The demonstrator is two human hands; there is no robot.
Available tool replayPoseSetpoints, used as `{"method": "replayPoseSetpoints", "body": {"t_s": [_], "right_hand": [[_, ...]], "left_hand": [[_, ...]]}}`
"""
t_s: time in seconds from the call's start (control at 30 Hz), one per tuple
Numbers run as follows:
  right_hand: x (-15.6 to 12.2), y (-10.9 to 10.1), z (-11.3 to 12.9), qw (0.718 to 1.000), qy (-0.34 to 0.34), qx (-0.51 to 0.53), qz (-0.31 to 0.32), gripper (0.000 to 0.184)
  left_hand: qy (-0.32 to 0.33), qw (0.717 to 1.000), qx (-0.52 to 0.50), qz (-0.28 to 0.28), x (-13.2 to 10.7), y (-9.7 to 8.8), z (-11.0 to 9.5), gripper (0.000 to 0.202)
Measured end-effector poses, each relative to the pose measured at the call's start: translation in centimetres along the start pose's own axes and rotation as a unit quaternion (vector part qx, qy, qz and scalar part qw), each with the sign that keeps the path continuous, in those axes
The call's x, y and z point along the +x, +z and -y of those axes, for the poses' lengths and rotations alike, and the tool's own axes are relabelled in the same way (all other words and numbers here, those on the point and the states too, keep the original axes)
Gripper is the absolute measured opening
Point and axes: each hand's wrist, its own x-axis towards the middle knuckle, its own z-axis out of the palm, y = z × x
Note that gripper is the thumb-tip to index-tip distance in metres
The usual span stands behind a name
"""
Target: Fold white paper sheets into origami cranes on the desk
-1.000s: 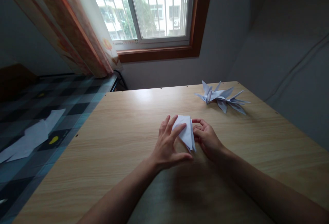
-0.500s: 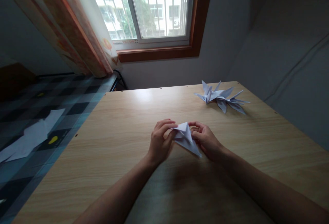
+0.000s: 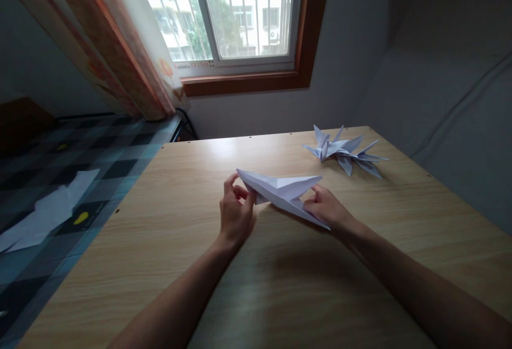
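Observation:
A white folded paper [image 3: 280, 190] is stretched between my two hands, just over the wooden table [image 3: 192, 221]. It has a long, pointed shape, with one tip at the left and two tips spreading to the right. My left hand [image 3: 237, 206] pinches its left end between thumb and fingers. At the other end, my right hand [image 3: 326, 207] grips the paper between the two right tips, its fingertips partly hidden by the folds. Farther back on the right lie folded paper cranes [image 3: 340, 149], overlapping, with pointed wings.
Left of the table, lower down, a checked cloth surface [image 3: 116, 146] bears loose white paper sheets [image 3: 52, 213]. A window [image 3: 248, 13] with a wooden frame is behind the table, and a curtain [image 3: 132, 45] hangs at its left. A grey wall [image 3: 452, 141] borders the right side.
The compact folded paper has opened out into a longer, wider shape. My left hand has shifted left and my right hand slightly right, so they are farther apart.

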Motion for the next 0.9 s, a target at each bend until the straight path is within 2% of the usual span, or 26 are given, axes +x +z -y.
{"method": "replayPoseSetpoints", "body": {"t_s": [0.03,0.1,0.2,0.27,0.3,0.37,0.47,0.53,0.63,0.77,0.9], "right_hand": [[-0.1,-0.2,0.2,1.000,-0.006,-0.018,0.019,0.026],[-0.3,-0.4,0.7,0.997,-0.027,-0.044,0.053,0.014],[-0.8,-0.5,1.2,0.992,-0.071,-0.024,0.101,0.016],[-1.1,-0.4,1.4,0.992,-0.061,-0.009,0.113,0.019],[-1.2,-0.3,1.4,0.993,-0.048,-0.005,0.111,0.020],[-1.4,-0.3,1.2,0.994,-0.025,-0.003,0.102,0.020],[-1.1,-0.5,0.9,0.994,-0.037,0.008,0.099,0.018],[-0.8,-0.8,0.6,0.993,-0.049,0.008,0.103,0.019],[-0.2,-1.2,0.4,0.993,-0.061,-0.023,0.098,0.020],[0.2,-1.5,0.3,0.993,-0.060,-0.030,0.093,0.019],[0.1,-1.6,0.5,0.997,-0.011,0.015,0.072,0.018]], "left_hand": [[0.056,0.996,0.062,-0.010,0.0,-0.2,0.0,0.067],[0.189,0.966,0.172,-0.019,-0.1,-0.5,-0.1,0.080],[0.367,0.889,0.274,0.019,-0.8,-0.8,-0.8,0.076],[0.449,0.836,0.307,0.069,-1.3,-0.7,-1.4,0.069],[0.472,0.819,0.312,0.094,-1.5,-0.7,-1.6,0.063],[0.485,0.806,0.301,0.154,-1.8,-0.6,-2.0,0.051],[0.455,0.815,0.249,0.257,-1.7,-0.8,-2.2,0.041],[0.434,0.826,0.208,0.293,-1.6,-0.9,-2.3,0.038],[0.409,0.841,0.201,0.292,-1.5,-1.1,-2.5,0.042],[0.413,0.836,0.251,0.262,-1.5,-1.1,-2.3,0.052],[0.436,0.834,0.234,0.243,-1.3,-0.9,-1.9,0.042]]}}
